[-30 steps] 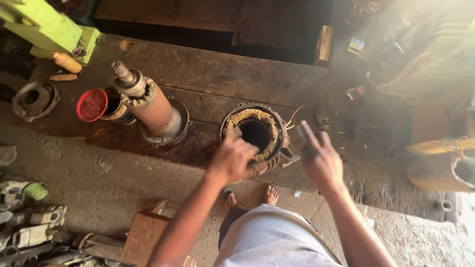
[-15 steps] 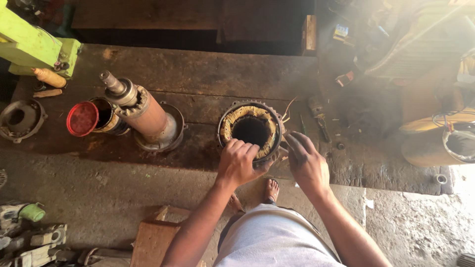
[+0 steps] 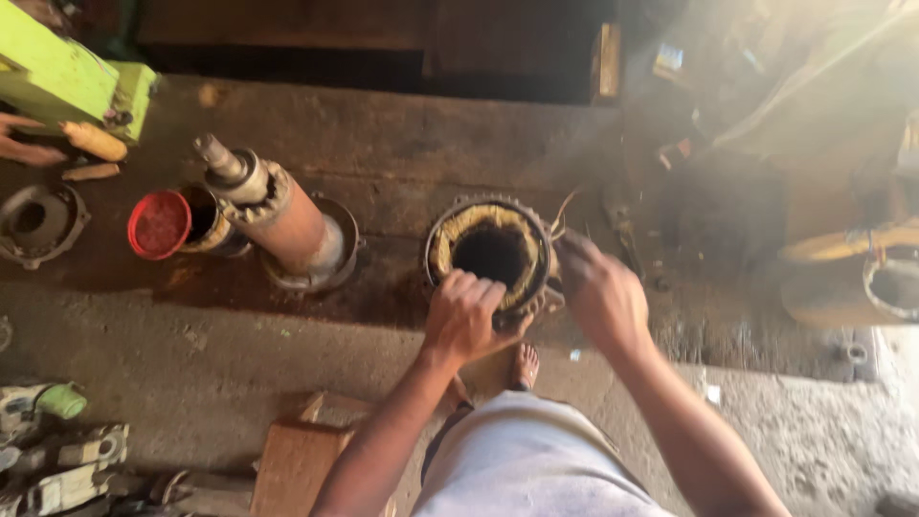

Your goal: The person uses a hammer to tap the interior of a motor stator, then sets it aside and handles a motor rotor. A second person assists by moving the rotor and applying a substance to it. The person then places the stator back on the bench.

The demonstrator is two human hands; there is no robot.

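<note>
A round motor stator (image 3: 490,251) with yellowish windings and a dark bore stands upright on the dark wooden bench (image 3: 402,153). My left hand (image 3: 466,314) is closed over its near rim. My right hand (image 3: 598,292) grips its right side, where thin wires stick out. To the left stands a rusty orange rotor with a steel shaft (image 3: 273,213), tilted on a round base.
A red-lidded can (image 3: 161,224) sits left of the rotor, with a grey metal end cap (image 3: 36,222) further left. A green machine (image 3: 72,81) fills the top left corner. A wooden block (image 3: 297,460) and tools (image 3: 48,450) lie on the concrete floor. A yellowish housing (image 3: 862,278) stands at right.
My right hand came down from open in the air to the stator's right side. My left hand stayed on the near rim. The view shifted slightly.
</note>
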